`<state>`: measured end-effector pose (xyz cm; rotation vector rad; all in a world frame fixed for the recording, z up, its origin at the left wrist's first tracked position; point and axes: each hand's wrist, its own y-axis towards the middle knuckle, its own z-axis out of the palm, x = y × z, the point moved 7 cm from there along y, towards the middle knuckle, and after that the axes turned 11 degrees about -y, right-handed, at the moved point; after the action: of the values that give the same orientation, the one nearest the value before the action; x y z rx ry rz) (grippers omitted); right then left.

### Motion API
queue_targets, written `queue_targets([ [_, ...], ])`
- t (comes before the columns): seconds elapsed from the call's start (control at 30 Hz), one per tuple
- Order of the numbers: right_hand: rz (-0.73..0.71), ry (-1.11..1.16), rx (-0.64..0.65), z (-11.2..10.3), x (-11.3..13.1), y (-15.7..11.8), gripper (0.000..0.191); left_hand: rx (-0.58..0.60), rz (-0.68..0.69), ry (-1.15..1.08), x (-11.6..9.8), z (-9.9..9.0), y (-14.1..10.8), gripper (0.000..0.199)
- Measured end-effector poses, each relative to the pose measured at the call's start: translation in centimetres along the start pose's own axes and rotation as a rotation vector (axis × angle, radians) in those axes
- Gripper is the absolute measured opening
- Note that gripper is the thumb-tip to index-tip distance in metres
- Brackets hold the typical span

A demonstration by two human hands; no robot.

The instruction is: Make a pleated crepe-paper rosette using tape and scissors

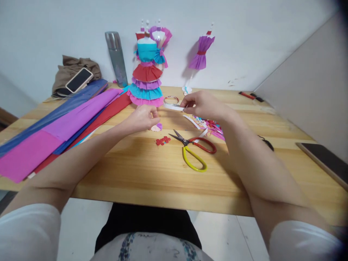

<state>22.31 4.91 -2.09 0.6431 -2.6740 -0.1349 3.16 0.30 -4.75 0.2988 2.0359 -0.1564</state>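
My right hand (199, 105) pinches a narrow white strip (174, 107) above the table, in front of a small ring that looks like a tape roll (172, 98). My left hand (144, 117) is closed, thumb and fingers together; whatever may be between them is hidden. Just below its fingertips is a small pleated paper fan (156, 127) in cream and purple. Small red paper pieces (163, 141) lie nearer to me. Beside them rest open scissors (187, 142) with one red and one yellow handle. A tiered paper dress on a form (146, 72) stands behind my left hand.
Folded coloured paper (78, 119) covers the table's left side. Farther back are a phone (79, 79) on brown cloth (61, 74) and a leaning flask (116, 58). A purple paper dress (201, 52) stands by the wall. Paper scraps (213, 127) and a dark tablet-like slab (323, 159) lie right.
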Motion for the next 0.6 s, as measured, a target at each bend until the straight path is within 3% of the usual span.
queue_targets([
  [0.13, -0.004, 0.014, 0.038, -0.8, 0.9, -0.6, 0.014, 0.034, 0.099, 0.152, -0.7, 0.1, 0.0, 0.029],
  [0.37, -0.126, -0.074, 0.116, -1.6, 4.1, -2.1, 0.013, -0.26, 0.312, 0.016, -1.6, -1.3, -0.2, 0.006],
  [0.6, -0.138, -0.177, 0.076, -2.1, 6.8, -3.6, 0.017, -0.261, 0.527, 0.202, -3.5, -0.1, -2.0, 0.024],
])
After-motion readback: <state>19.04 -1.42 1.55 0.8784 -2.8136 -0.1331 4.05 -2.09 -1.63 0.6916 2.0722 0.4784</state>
